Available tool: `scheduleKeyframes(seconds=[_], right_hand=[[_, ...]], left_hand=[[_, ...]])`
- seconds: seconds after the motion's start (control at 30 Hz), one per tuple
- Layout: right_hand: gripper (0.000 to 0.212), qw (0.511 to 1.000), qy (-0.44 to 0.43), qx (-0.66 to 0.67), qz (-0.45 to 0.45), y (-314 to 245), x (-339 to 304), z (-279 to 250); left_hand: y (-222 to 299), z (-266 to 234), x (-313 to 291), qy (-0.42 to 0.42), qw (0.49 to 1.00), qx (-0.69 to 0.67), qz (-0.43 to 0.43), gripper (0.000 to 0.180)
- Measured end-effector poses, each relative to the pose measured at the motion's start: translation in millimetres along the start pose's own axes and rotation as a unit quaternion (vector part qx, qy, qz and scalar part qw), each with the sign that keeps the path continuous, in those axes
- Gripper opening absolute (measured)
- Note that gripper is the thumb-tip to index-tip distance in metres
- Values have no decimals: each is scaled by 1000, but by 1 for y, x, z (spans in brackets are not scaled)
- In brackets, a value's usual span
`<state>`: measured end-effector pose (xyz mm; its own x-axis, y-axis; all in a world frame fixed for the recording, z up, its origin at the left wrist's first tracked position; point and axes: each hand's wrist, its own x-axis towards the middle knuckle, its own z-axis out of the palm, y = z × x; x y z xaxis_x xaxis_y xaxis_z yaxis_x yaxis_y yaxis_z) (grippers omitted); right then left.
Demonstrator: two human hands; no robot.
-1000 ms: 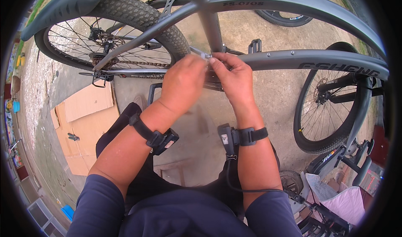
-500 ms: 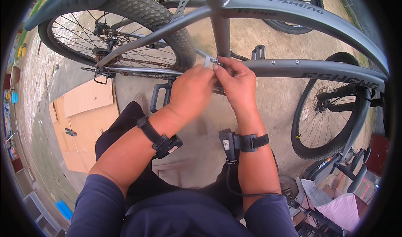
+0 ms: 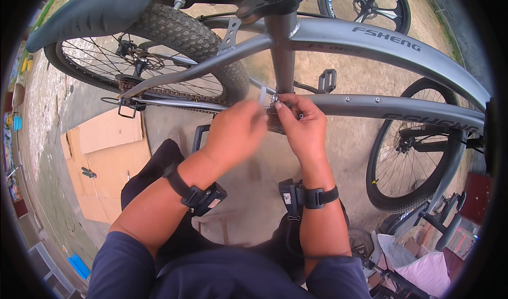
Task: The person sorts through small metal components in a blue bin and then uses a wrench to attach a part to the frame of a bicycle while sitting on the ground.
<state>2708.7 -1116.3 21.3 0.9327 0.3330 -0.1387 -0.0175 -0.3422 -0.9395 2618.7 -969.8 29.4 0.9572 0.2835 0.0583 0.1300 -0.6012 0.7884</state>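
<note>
A grey bicycle frame [image 3: 317,103] stretches across the view in front of me. By the foot of its seat tube [image 3: 283,61], my right hand [image 3: 307,127] pinches a small shiny metal part [image 3: 274,99] between thumb and fingers. A small round metal end [image 3: 301,116] pokes out between those fingers; what it belongs to is hidden. My left hand [image 3: 238,132] is just left of the part, its fingers curled and smeared by motion. Beside the metal part rises a narrow whitish strip [image 3: 263,95].
The knobby rear tyre [image 3: 185,40], chain [image 3: 185,94] and black mudguard [image 3: 95,16] are at upper left. Pedals [image 3: 327,80] stick out on both sides. Cardboard [image 3: 111,161] with a small dark tool [image 3: 89,172] lies left. The front wheel [image 3: 405,161] stands right.
My left hand has drawn slightly left and down from the metal part. My right hand stays at it, and the round metal end now shows. The bicycle sits a little lower in view.
</note>
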Motion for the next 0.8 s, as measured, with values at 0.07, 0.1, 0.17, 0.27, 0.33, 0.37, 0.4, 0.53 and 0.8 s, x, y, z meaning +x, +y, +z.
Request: scheduleKeyframes(seconds=[0.07,0.1,0.17,0.27,0.33,0.37,0.4,0.53,0.8], right_hand=[[19,1000,-9,-4,4,-1,0,-1],[18,1000,-18,-3,16,-3,-1,-1],[17,999,-19,1,27,-5,0,-1],[17,1000,-8,10,14,3,3,2],[13,1000,-12,7,-3,1,3,2],[11,1000,-14,6,-10,-1,3,1],[11,1000,-14,4,-13,-2,3,1],[12,1000,-8,-19,-21,-8,2,-1],[12,999,-7,-29,-18,-12,0,-2]], left_hand=[[-1,-3,1,-11,1000,1,-2,10],[-2,-4,0,-15,1000,2,-3,10],[-1,-3,1,-27,1000,-8,-6,10],[0,-3,3,-40,999,-28,-8,10],[1,-4,3,-39,999,-33,-1,10],[2,-6,4,-38,999,-31,3,9],[3,-7,4,-37,999,-29,7,9],[0,-10,7,-21,999,-14,46,7],[4,-13,29,-37,948,-303,-92,5]])
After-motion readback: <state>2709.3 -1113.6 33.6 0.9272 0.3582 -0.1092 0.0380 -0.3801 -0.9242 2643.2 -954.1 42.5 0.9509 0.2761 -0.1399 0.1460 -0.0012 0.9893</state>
